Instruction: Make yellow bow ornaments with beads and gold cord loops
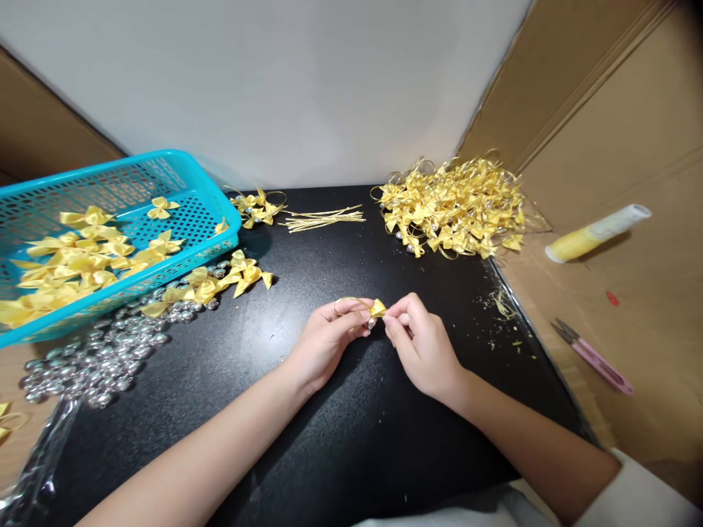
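Observation:
Both my hands meet over the middle of the black table [340, 439]. My left hand [326, 344] and my right hand [420, 344] pinch one small yellow ribbon bow [376, 307] between their fingertips. A thin gold cord loop [347, 300] curves from the bow over my left fingers. A small silver bead seems to hang just under the bow, partly hidden by my fingers.
A blue mesh basket [181, 165] with several yellow bows sits at the left. Silver beads [99, 355] spread below it. A few loose bows [220, 282] lie near the basket. A big pile of finished bows [455, 208] lies at the back right, gold cords [324, 217] behind centre. A yellow tube [596, 233] and pink snips [596, 359] rest on cardboard at right.

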A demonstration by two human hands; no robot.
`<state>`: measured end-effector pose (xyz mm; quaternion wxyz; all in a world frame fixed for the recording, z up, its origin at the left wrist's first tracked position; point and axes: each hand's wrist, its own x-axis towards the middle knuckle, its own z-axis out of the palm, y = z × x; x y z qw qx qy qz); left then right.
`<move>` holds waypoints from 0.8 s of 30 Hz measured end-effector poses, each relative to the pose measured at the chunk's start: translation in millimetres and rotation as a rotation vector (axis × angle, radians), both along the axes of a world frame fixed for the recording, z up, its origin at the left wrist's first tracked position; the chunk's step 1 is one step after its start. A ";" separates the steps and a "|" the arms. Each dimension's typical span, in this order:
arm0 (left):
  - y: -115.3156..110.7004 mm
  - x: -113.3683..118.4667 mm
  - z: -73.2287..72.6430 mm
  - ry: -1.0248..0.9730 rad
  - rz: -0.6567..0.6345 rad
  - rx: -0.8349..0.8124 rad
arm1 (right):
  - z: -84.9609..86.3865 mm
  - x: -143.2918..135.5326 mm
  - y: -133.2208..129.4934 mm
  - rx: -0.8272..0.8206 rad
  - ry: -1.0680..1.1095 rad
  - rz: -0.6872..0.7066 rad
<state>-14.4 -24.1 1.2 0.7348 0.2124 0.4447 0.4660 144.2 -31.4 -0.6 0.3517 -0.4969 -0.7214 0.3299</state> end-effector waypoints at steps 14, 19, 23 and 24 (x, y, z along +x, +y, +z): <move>1.2 0.0 2.1 -0.009 0.016 -0.017 | 1.7 1.0 1.5 0.006 0.014 -0.007; 0.3 0.1 0.4 0.005 0.010 0.000 | -0.3 1.7 0.7 -0.001 -0.011 0.007; -0.5 -0.2 -0.1 0.009 0.012 -0.014 | 0.2 3.4 1.3 -0.001 -0.052 0.030; -0.5 -0.2 0.1 0.010 0.011 -0.016 | 0.9 3.8 1.7 0.006 -0.062 0.035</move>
